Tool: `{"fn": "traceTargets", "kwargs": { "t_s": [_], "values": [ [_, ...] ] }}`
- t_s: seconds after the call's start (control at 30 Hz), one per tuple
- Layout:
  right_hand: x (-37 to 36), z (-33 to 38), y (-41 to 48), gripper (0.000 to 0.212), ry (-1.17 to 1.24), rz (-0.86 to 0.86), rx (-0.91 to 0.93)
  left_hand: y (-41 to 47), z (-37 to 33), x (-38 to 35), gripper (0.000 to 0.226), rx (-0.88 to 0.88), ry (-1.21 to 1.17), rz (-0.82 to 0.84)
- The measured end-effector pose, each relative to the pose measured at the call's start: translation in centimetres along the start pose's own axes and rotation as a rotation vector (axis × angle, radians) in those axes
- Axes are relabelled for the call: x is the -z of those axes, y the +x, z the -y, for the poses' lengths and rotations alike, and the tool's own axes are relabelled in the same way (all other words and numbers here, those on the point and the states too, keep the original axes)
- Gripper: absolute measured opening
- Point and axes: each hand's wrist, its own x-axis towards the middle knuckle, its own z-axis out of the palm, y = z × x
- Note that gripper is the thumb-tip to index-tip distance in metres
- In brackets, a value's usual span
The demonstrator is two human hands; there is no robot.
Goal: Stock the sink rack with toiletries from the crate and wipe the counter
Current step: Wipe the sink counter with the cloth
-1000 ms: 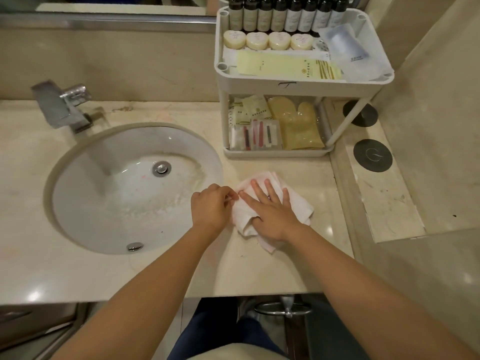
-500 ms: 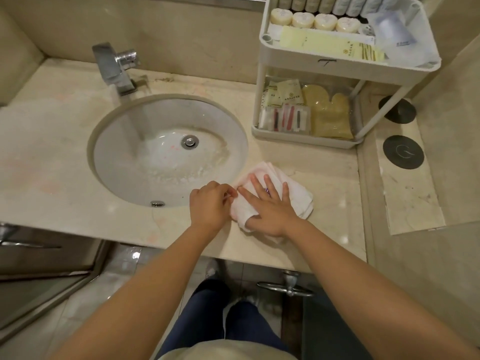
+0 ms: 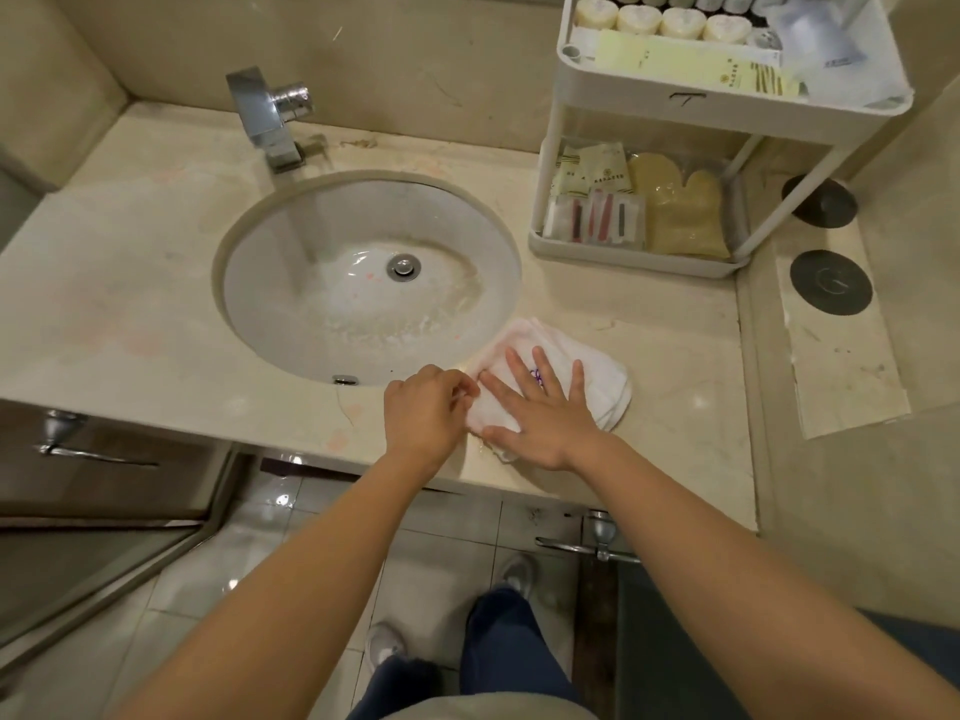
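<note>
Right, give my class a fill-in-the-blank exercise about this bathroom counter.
The right hand presses flat on the folded white cloth while the left hand pinches its ____ edge.
The sink rack holds ____ round soaps in a row on its top tier.
The sink rack stands to the ____ of the sink basin.
Missing: left; four; right.

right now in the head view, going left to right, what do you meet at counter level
faucet → left hand → right hand flat on cloth → rack

Beige stone walls (image 3: 415,70), glossy tiled floor (image 3: 441,553), perhaps a glass door (image 3: 104,563) at left
</note>
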Motion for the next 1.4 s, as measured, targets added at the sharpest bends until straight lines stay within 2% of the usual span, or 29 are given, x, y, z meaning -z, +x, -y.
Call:
{"fn": "traceTargets", "kwargs": {
  "t_s": [0.17,0.4,0.7,0.97,1.4],
  "values": [
    [-1.4,2.4,-0.9,0.056,0.042,-0.04,-0.065,-1.7,1.3,0.5,0.017,0.015,-0.028,0.015],
    [-3.1,5.3,-1.5,0.069,0.092,-0.061,-0.215,-3.8,3.0,0.9,0.017,0.011,-0.058,0.038],
    [-3.3,8.1,-1.8,0.069,0.097,0.009,-0.196,-5.5,5.6,1.9,0.015,0.004,-0.051,0.059],
    [-4.0,12.1,-0.7,0.072,0.098,0.002,-0.159,-6.2,9.5,3.5,0.015,0.032,-0.046,0.049],
    [-3.3,20.3,2.6,0.12,0.037,0.043,-0.079,-5.8,17.2,7.1,0.016,0.144,-0.018,0.014]
  ]
}}
